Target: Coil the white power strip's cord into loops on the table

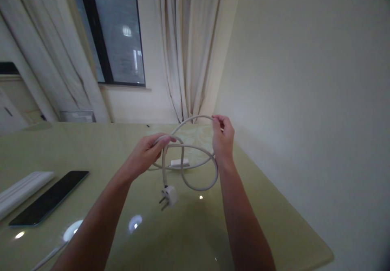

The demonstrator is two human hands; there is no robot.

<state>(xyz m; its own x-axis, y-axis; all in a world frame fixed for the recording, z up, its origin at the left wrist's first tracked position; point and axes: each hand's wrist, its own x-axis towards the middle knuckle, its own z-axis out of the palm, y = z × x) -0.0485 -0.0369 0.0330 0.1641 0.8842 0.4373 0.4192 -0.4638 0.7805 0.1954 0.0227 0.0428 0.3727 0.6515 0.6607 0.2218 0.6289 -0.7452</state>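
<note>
A whitish power cord (201,189) hangs in loose loops between my two hands above the table. My left hand (149,153) pinches it near the plug end, thumb on top. Below that grip dangles the white plug (170,196), its metal prongs pointing down and to the left. My right hand (223,138) is closed on the upper right part of the loop, fingertips pressed together. Behind the loops, a small white block (179,163) is seen at the tabletop; whether it joins the cord I cannot tell.
On the left of the glossy greenish table (122,238) lie a dark flat phone-like slab (50,200) and a long white object (22,191). A thin white cable (50,256) is at the lower left. A wall (304,100) borders the right; curtains (189,47) hang behind.
</note>
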